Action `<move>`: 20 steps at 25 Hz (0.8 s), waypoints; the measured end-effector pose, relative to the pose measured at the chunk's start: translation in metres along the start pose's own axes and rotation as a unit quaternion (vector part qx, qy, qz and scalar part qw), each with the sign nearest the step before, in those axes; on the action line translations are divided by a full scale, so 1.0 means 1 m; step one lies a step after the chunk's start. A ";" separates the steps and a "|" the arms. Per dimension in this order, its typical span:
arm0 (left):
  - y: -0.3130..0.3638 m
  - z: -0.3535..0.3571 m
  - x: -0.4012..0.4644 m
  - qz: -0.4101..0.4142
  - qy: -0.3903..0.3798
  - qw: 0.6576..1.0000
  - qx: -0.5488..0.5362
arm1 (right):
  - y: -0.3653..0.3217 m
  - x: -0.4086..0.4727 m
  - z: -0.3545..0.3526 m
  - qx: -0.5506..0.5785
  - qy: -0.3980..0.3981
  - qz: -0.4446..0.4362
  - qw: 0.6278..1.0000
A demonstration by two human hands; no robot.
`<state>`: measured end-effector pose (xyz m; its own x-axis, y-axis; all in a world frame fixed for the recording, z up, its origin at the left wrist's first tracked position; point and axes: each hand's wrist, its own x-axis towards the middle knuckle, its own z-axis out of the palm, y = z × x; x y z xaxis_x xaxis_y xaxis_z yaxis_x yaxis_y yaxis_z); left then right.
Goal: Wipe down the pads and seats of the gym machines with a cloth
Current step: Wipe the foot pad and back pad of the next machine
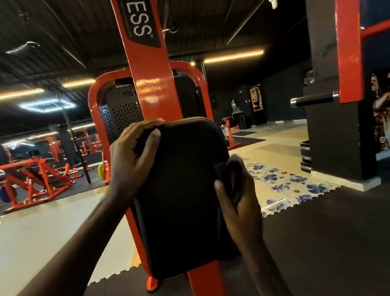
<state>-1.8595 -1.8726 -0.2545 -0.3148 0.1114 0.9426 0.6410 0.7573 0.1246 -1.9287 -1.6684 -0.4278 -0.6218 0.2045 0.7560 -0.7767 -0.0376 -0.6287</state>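
Readable text: two partial marks.
You are seeing "NESS" showing on the orange upright's black label (pixel 139 18), "HIL" on the perforated black shroud (pixel 124 109).

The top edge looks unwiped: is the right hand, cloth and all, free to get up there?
Probably yes. The right hand holds the cloth at the pad's right edge; only the left hand grips the top-left corner.

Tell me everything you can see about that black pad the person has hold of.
The black back pad is a tall cushion with rounded corners and a seam round its edge. Its cover looks like smooth, matte vinyl. It is mounted tilted on the orange machine post. The left hand grips its top left corner, fingers curled over the edge. The right hand presses a dark, bunched cloth to its right edge.
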 end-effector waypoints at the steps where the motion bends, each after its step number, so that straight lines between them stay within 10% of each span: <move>1: -0.001 -0.001 0.000 0.001 -0.003 1.000 0.001 | 0.009 -0.017 -0.004 0.014 -0.004 0.036 0.999; 20: 0.010 -0.001 0.000 0.008 0.023 0.999 0.027 | -0.066 0.094 0.009 -0.047 -0.085 0.071 0.993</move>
<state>-1.8520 -1.8658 -0.2527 -0.2715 0.0954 0.9577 0.6073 0.7889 0.0936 -1.9373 -1.6555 -0.3134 -0.7381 0.0357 0.6738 -0.6726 0.0396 -0.7389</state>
